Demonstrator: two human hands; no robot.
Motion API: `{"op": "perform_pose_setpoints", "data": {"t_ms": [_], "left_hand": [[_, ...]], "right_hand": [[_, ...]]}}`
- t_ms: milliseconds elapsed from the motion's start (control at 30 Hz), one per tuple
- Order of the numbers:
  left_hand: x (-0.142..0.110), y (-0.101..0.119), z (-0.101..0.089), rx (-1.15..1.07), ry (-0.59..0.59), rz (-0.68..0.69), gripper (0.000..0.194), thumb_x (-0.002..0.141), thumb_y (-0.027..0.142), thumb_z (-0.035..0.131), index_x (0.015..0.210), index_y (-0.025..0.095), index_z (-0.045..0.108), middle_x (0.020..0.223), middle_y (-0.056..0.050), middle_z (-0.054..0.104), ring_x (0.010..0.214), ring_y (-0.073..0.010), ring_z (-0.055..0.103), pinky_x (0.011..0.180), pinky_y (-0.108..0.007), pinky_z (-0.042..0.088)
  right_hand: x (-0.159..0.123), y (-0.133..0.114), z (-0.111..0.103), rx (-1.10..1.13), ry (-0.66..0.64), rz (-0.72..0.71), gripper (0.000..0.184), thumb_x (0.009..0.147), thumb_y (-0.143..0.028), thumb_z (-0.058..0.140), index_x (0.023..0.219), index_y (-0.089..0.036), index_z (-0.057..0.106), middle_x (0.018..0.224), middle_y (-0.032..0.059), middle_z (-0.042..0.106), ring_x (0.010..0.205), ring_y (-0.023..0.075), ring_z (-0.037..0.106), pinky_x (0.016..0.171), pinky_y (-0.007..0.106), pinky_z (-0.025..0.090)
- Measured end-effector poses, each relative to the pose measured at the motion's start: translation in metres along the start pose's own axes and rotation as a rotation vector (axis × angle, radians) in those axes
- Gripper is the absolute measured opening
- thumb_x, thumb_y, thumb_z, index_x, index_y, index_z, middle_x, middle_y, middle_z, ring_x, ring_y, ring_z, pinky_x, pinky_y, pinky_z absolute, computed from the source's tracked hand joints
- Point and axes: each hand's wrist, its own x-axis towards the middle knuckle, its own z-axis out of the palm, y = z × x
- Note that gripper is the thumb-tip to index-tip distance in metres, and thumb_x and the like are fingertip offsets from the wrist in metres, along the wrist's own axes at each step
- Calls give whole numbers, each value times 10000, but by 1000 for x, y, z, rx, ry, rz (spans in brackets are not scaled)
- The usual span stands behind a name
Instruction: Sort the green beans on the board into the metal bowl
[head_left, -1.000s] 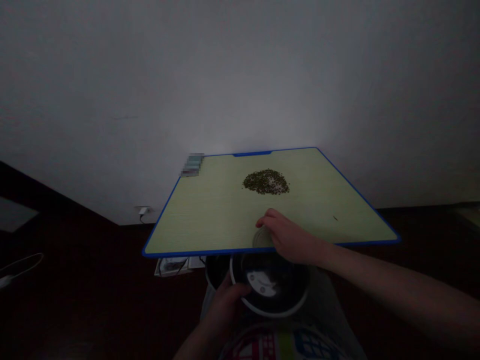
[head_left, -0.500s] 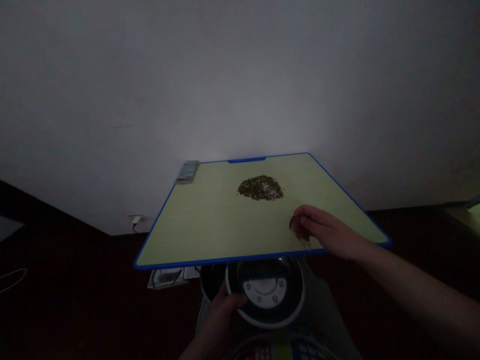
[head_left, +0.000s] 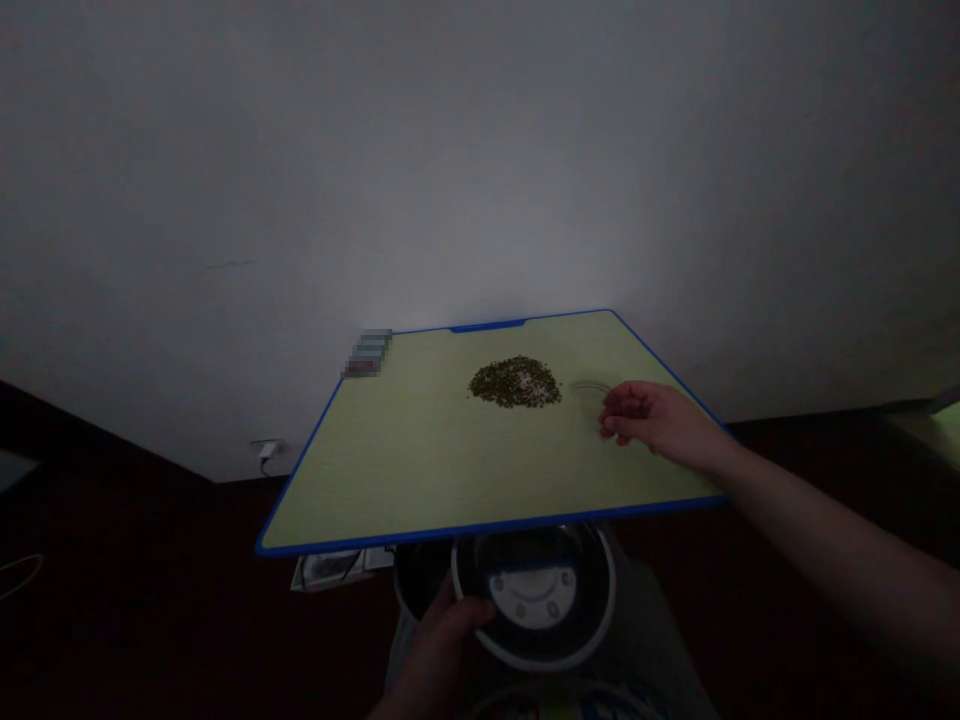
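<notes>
On the pale green board (head_left: 420, 470) with a blue edge lies a pile of small greenish-brown grains (head_left: 514, 383), paler on its right side. My right hand (head_left: 637, 420) is above the board, just right of the pile, its fingers curled around a clear, thin-rimmed object (head_left: 592, 386) whose full shape is hard to make out. Below the board's near edge, my left hand (head_left: 446, 635) grips the left rim of a round metal bowl (head_left: 536, 650), thumb inside. The bowl's far part is hidden under the board.
Another dark round container (head_left: 416, 580) sits left of the bowl, partly covered. A blurred-out object (head_left: 367, 354) rests on the board's far left corner. Behind stands a grey wall (head_left: 480, 160), with a plug (head_left: 268, 450) in a socket low on the left.
My right hand has moved forward over the board, closer to the pile, and the clear object has turned toward the grains. My left hand stays on the bowl.
</notes>
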Motion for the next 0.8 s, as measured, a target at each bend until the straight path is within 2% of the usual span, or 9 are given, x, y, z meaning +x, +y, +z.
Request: {"op": "perform_pose_setpoints", "data": {"t_ms": [67,167,300,433,633,800], "left_hand": [[2,-1,0,6,7,4,769,630,66,670,1375,212,547,925,-86,814,933,-324,742,878,-451,527],[4,-2,0,3,-3,4,795,622,58,673,1391,197,528,927,-94,813,915,-314,745,879,-442,526],[4,-2,1,3,-1,-3,796,623,64,684,1392,204,531,959,-94,811,927,-320,742,881,-447,530],[3,-1,2,-4,7,-3,797,626,64,681,1396,186,519,924,-97,815,930,-329,745,875,-452,535],[3,1,2,-4,1,-23,812,642,52,662,1419,199,477,905,-85,817,944,-328,747,890,-465,526],[6,0,-4,14,7,-16,774,639,63,671,1389,187,520,942,-99,814,955,-336,742,888,-467,530]], "right_hand": [[9,5,2,-130,47,-48,241,727,-378,669,865,-185,623,710,46,693,618,168,632,578,304,509],[20,9,6,-402,150,-145,232,795,-358,616,923,-182,697,769,55,725,656,181,638,617,313,495],[27,8,13,-647,134,-227,223,844,-282,566,956,-187,734,855,61,754,743,196,666,669,306,482],[28,3,20,-748,88,-265,244,855,-232,531,971,-182,739,916,69,756,781,192,669,693,289,472],[29,0,25,-810,79,-250,263,854,-213,519,990,-170,740,950,90,751,818,206,666,715,290,458],[28,0,25,-829,83,-251,247,843,-213,519,942,-177,742,862,75,736,757,194,646,675,283,439]]}}
